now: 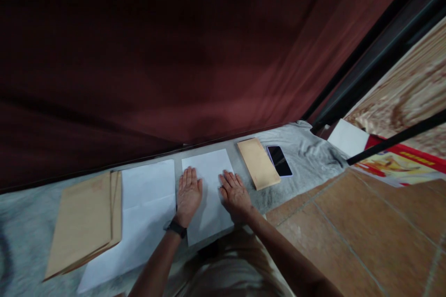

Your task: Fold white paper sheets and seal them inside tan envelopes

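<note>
A white sheet of paper (209, 167) lies on the grey cloth (306, 153) in front of me. My left hand (188, 195) rests flat on its left part, fingers stretched out and together. My right hand (234, 195) lies flat on its right part, fingers spread. A dark band circles my left wrist. Neither hand holds anything.
A stack of white sheets (139, 213) lies left of the paper, and several brown envelopes (83, 222) lie further left. A single brown envelope (258, 163) and a black phone (279, 161) lie to the right. Dark red curtain (174, 55) behind; tiled floor (365, 232) at right.
</note>
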`<state>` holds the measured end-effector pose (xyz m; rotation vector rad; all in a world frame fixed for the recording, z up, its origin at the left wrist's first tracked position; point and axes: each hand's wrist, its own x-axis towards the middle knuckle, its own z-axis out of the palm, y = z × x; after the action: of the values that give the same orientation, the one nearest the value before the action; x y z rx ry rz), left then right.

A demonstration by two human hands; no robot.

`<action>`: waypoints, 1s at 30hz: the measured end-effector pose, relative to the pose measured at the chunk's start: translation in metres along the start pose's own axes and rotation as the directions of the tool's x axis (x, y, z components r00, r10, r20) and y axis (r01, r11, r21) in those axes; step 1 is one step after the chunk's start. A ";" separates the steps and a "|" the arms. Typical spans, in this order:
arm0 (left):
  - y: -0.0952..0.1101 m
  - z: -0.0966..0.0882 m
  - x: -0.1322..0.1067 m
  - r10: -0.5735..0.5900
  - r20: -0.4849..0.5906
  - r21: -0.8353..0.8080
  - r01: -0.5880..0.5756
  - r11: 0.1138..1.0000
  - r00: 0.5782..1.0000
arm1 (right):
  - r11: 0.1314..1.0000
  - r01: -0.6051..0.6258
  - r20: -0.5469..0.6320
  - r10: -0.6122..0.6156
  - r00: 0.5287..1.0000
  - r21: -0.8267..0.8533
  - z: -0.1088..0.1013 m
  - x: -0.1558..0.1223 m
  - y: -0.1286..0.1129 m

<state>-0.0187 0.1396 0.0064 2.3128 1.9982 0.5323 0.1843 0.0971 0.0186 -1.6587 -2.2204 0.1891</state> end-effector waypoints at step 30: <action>0.003 -0.050 -0.129 0.319 0.110 -0.147 -0.302 0.942 0.941 | 0.969 0.220 0.060 -0.227 0.972 0.108 -0.031 -0.071 0.021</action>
<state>-0.0440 0.0049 0.0240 2.5223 1.5021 0.4894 0.2317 0.0326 0.0258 -1.3565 -2.3885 0.3003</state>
